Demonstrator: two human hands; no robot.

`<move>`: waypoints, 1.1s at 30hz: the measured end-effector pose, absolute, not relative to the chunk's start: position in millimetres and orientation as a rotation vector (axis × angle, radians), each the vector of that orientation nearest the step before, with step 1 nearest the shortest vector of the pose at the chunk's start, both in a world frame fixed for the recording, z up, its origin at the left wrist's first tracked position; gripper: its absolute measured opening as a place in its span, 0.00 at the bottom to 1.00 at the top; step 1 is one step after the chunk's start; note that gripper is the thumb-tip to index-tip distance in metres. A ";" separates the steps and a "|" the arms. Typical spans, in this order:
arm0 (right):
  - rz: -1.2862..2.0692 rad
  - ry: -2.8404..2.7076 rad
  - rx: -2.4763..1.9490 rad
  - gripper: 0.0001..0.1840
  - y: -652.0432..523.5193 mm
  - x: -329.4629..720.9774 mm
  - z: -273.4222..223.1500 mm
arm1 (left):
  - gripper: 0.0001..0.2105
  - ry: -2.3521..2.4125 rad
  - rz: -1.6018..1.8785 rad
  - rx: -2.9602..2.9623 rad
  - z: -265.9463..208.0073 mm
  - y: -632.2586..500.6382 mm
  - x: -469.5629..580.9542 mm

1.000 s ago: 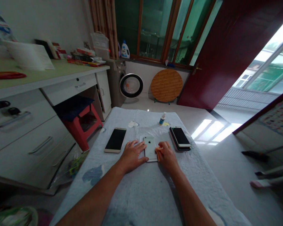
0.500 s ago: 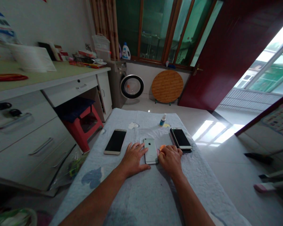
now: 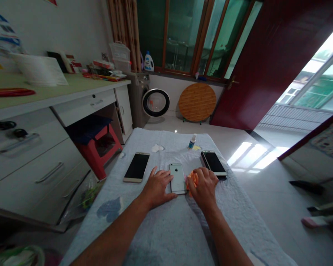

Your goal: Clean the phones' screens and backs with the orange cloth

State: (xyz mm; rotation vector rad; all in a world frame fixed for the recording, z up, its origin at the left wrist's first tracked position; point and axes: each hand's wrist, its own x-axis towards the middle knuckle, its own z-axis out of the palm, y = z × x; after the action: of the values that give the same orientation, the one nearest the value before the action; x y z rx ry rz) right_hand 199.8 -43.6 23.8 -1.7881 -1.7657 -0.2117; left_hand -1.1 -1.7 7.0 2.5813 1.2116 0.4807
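A silver smartphone (image 3: 178,179) lies back up on the cloth-covered surface, an apple mark on its upper back. My left hand (image 3: 157,187) rests at its left edge, fingers stretched out and touching its side. On the other side, my right hand (image 3: 204,186) is closed round a crumpled orange cloth (image 3: 193,179), just off the phone's right edge. Left of my left hand lies a gold-edged smartphone (image 3: 137,167) with its dark screen up. Beyond my right hand, a white-framed smartphone (image 3: 215,163) sits on top of another dark one.
A small spray bottle (image 3: 192,142) stands near the far edge of the light blue tablecloth (image 3: 161,229). To the left are a red stool (image 3: 102,147) and a drawer desk (image 3: 58,162). A washing machine (image 3: 138,92) with its round door swung out stands behind.
My right hand has shifted slightly right, away from the phone's edge, and more of the orange cloth shows. My left hand stays at the phone's left side.
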 end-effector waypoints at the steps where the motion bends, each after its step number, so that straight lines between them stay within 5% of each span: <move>1: -0.216 -1.770 -1.753 0.09 -44.8 197.6 25.7 | 0.30 1.213 0.485 2.581 6.5 -1.8 -1.4; 7: -0.082 -2.001 -1.575 0.08 -51.4 179.1 28.1 | 0.28 1.219 0.577 2.552 7.2 -1.0 -2.3; 14: 0.003 -2.083 -1.753 0.08 -46.2 182.5 17.6 | 0.12 1.370 0.691 2.490 7.2 4.8 -5.8; 23: -0.161 -2.011 -2.074 0.08 -41.4 199.5 11.9 | 0.15 1.316 0.845 2.224 7.1 4.7 -0.6; 33: -0.197 -1.919 -1.931 0.07 -46.5 189.1 20.6 | 0.12 1.281 0.710 1.231 8.3 12.0 2.8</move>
State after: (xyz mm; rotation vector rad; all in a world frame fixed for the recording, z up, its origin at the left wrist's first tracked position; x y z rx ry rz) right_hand 189.1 -46.5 20.6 -1.9314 -1.9186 -0.1966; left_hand 2.8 12.0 8.3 1.2306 1.2811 0.7100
